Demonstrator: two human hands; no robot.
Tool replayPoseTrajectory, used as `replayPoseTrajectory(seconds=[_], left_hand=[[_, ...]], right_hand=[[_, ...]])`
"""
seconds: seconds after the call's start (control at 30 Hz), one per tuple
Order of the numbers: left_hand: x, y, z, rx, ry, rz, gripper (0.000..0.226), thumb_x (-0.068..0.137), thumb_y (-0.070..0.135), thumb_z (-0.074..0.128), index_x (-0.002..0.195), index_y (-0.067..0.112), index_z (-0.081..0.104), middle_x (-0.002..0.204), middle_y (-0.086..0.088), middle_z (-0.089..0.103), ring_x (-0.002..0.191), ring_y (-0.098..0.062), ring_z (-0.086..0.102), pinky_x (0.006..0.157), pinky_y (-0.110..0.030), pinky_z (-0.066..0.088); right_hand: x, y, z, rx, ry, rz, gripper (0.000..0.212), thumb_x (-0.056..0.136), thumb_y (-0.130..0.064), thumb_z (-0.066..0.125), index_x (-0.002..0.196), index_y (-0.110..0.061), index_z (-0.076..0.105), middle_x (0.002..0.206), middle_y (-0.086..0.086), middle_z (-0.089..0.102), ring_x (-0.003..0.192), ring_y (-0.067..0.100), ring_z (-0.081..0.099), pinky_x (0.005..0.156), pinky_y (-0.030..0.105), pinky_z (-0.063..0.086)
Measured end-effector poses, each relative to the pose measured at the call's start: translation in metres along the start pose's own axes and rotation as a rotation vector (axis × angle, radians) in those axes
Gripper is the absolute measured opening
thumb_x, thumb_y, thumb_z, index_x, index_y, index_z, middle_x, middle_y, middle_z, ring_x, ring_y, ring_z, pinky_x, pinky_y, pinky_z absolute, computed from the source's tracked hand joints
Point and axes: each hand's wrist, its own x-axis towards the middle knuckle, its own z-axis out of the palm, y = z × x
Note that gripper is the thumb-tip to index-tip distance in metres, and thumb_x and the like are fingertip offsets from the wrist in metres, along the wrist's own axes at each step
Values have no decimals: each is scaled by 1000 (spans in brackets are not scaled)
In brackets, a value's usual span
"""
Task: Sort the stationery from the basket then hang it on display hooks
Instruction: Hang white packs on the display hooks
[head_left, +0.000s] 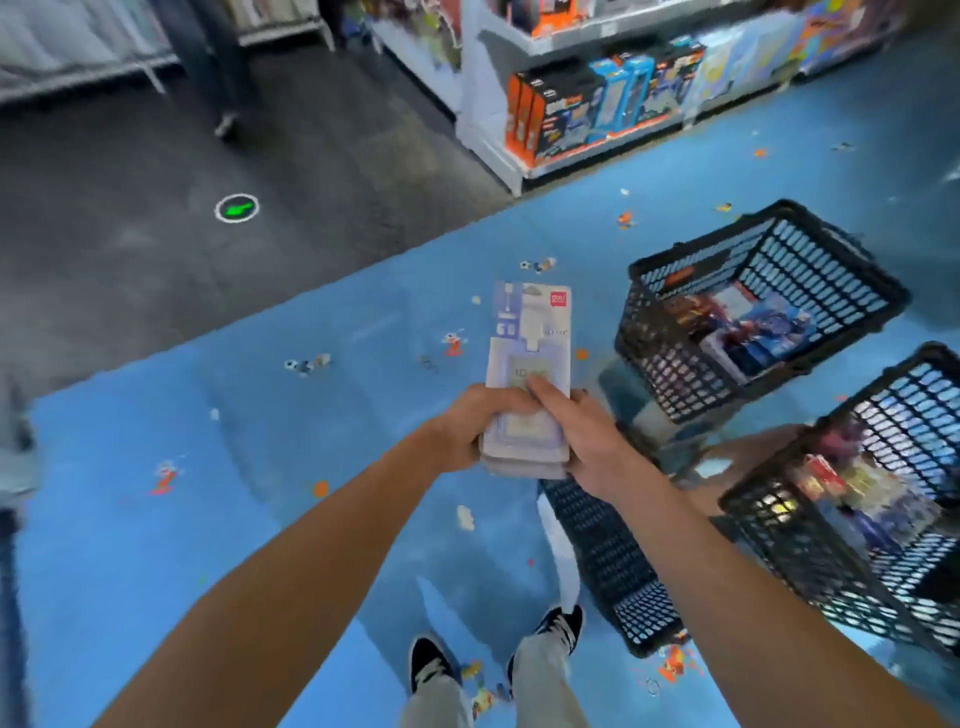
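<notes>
**Packs gathered, not yet hung**

Both my grips are closed round one stack of packs (530, 332). The left hand (467, 423) cups its left edge and the right hand (582, 436) thumbs the top card, likely squaring them for hanging. Right of the stack, a basket (670, 364) holds more stock.

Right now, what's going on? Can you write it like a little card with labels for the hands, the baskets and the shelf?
held: stack of stationery packs, above the blue floor
left hand: grips the stack's left edge
right hand: grips the right edge, one of its fingers on top
far basket: black mesh, to the right, packaged goods inside
near basket: black mesh, closer on the right, also holding packets
shelf: boxed toys on its bottom level
</notes>
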Motion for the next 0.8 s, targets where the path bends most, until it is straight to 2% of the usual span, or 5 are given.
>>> replayPoseTrajectory(seconds=[0.13,0.3,0.47,0.6,0.8], left_hand=[[-101,-8,-88,-107,203,77,54,67,19,71,120,5,69,107,-16,75,92,-29,73,82,-37,61],[-240,-21,-150,-315,476,205,20,84,17,62,100,8,71,89,-9,78,75,-22,75,65,-30,60],[-361,-30,-185,-527,712,442,17,91,17,55,93,4,66,78,-11,75,65,-20,73,59,-26,58],[-439,-38,-209,-712,864,681,59,84,48,70,120,1,68,126,-26,66,97,-30,71,87,-39,59],[-517,-31,-238,-744,1051,893,73,92,63,58,144,12,59,140,-22,61,117,-34,65,107,-50,49]], right_hand=[[-6,14,119,-137,-224,77,36,97,-32,63,122,-8,70,115,16,74,102,32,72,83,42,60],[-26,31,266,-325,-464,83,75,54,-50,92,112,-4,76,112,20,74,104,36,72,94,58,56],[-72,48,399,-448,-699,82,63,60,-38,87,107,1,76,108,23,75,101,38,73,93,61,56],[-121,50,486,-532,-947,141,49,74,-23,83,113,5,72,110,23,74,98,37,72,91,53,59],[-172,44,576,-518,-1241,-200,36,82,-21,72,118,-22,70,107,11,76,95,35,74,85,52,60]])
